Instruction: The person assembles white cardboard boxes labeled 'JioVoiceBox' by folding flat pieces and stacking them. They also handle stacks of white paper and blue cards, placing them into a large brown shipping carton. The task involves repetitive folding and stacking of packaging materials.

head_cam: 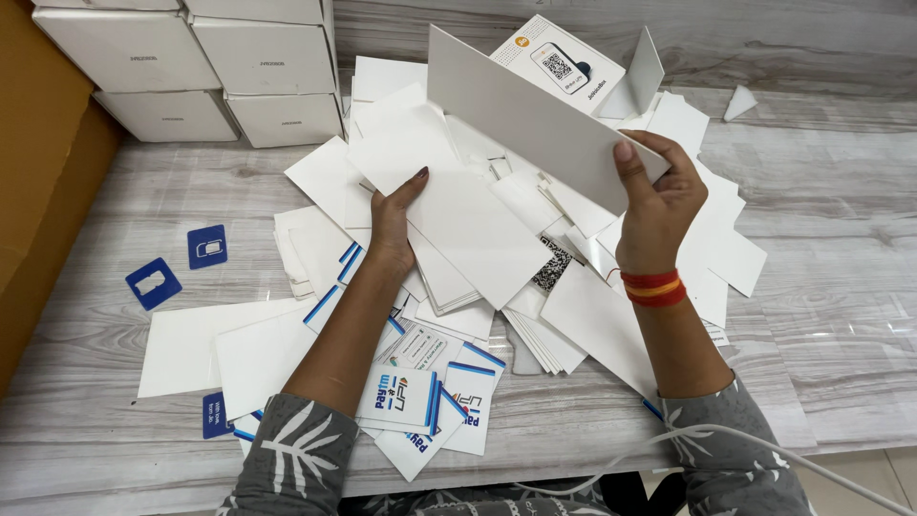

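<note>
Dozens of white cards (449,287) lie heaped on the grey wood-grain table (821,315) below me, some nearest ones edged in blue. My left hand (392,225) rests flat, fingers spread, on a plain white sheet (468,215) atop the heap. My right hand (659,196) pinches a large white folded card (525,115), lifted and tilted above the pile. Two blue square cards (181,266) sit left; white boxes (210,67) are stacked at the far left corner.
</note>
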